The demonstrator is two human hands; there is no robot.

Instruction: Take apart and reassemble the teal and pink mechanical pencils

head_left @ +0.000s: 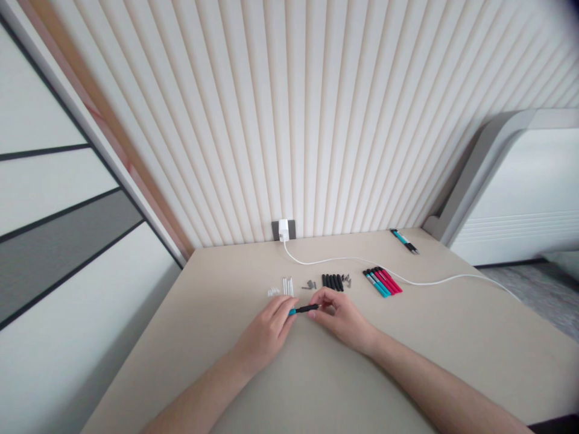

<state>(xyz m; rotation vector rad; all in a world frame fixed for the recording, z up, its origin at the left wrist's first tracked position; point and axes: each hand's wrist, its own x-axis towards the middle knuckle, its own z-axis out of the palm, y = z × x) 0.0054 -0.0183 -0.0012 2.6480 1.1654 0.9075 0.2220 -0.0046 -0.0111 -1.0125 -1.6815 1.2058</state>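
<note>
A pen [306, 308] with a teal barrel and a black grip lies level between my hands, over the front of the table. My left hand [270, 325] is closed round its teal barrel. The fingers of my right hand [340, 314] pinch at the pen's tip end, past the black grip; any small part between them is too small to make out. Just behind my hands are white refills [288, 286], small white pieces [274, 292], small grey metal parts [310, 284] and a row of black grips [333, 281].
Teal and red pen barrels [382, 282] lie in a row at the right. Two pens [405, 242] rest near the back right. A white cable [353, 258] runs across the table from a charger [283, 229] at the wall.
</note>
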